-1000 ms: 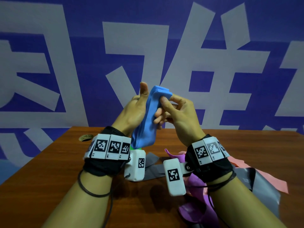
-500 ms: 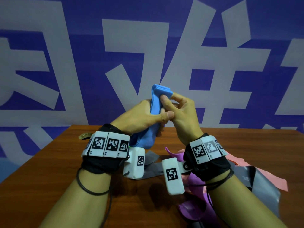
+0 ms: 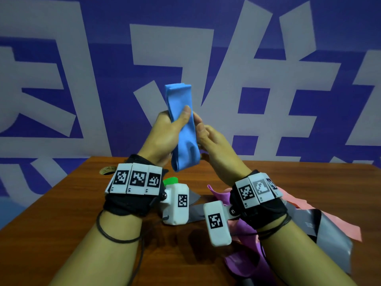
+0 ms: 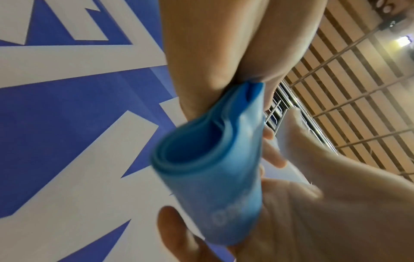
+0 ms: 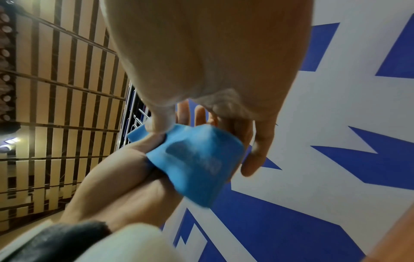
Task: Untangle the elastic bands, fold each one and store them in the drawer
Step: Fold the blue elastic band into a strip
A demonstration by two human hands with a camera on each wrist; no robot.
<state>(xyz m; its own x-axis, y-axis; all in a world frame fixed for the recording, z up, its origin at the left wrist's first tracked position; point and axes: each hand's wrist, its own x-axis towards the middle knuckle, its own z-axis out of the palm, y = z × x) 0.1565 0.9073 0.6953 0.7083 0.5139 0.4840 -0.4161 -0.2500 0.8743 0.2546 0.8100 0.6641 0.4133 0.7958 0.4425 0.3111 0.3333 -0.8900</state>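
— Loose bands (image 3: 243,234) tangled on the table (image 3: 61,213) below. Blue band (image 3: 182,129) higher?
— Upright, gripped by left hand (image 3: 165,133); right hand (image 3: 212,139) beside, fingers relaxed. Best pinching layers flush, then halving again.

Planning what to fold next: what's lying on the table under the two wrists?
Under the right hand's wrist, a purple band, a pink band and a grey band overlap; a green scrap peeks from beneath the left. The wrists hide how they tangle.
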